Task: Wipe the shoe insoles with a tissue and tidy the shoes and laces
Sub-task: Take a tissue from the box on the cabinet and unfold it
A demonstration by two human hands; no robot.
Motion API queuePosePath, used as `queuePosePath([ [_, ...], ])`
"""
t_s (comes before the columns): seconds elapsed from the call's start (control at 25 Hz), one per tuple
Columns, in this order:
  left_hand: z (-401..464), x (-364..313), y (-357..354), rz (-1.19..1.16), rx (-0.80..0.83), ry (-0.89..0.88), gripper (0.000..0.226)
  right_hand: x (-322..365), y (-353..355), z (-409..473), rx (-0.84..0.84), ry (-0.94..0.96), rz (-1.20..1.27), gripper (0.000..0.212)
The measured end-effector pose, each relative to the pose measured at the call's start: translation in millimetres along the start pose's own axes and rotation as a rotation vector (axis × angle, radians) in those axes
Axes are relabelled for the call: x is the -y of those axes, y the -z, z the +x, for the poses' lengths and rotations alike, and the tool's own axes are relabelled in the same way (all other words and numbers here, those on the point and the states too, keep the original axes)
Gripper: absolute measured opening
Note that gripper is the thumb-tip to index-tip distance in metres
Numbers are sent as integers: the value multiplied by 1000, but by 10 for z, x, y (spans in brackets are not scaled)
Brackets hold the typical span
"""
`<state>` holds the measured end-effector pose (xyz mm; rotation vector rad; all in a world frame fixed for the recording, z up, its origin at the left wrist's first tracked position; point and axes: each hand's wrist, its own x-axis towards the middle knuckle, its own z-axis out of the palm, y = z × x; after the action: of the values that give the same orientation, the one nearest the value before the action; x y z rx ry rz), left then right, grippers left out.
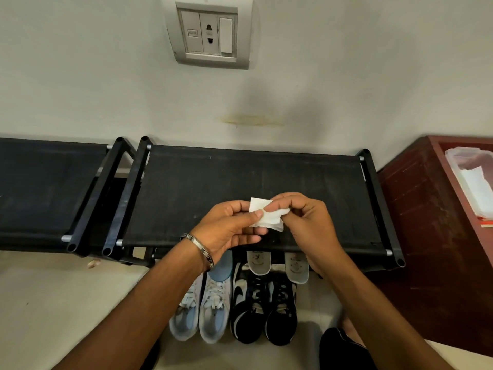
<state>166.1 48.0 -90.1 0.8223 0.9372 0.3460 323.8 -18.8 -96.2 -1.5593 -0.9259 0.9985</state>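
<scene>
White tissue [266, 216], folded small, is pinched between both hands above a black fabric shoe rack [213, 182]: left hand [229, 231] at its 9 o'clock, right hand [306, 222] at 3 o'clock. Pale blue shoes [205, 308] and black shoes [264, 308] stand on the floor at 6 o'clock, insoles [258, 261] protruding. Bracelet [198, 249] lettering is unreadable.

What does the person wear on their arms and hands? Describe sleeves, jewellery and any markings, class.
Both forearms are bare, with no sleeves in view. The left hand has a thin silver metal bangle round its wrist, with engraved letters too small to read. The right hand shows no ring, watch or glove.
</scene>
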Motion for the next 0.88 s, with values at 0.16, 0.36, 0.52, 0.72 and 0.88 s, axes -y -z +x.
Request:
queuePosePath([
  [0.16, 24, -21, 51, -70, -102, -39, 28, 34, 79, 45, -168, -193, 247, 21],
  [0.36, 26, 19, 1, -28, -77, -84, 33, 12, -50, -4, 45, -334, 255, 24],
  [0.52, 43, 40, 21, -37, -52, -100, 37, -4, -32, 14, -18, -274, 219, 23],
  [0.72, 79, 62, 51, -23, -154, -104, 20, 38, -30, 8, -34, -269, 237, 20],
  [0.88, 51, 53, 59, -43, -174, -121, 18, 58, -69, -14, -42, -325, 384, 18],
])
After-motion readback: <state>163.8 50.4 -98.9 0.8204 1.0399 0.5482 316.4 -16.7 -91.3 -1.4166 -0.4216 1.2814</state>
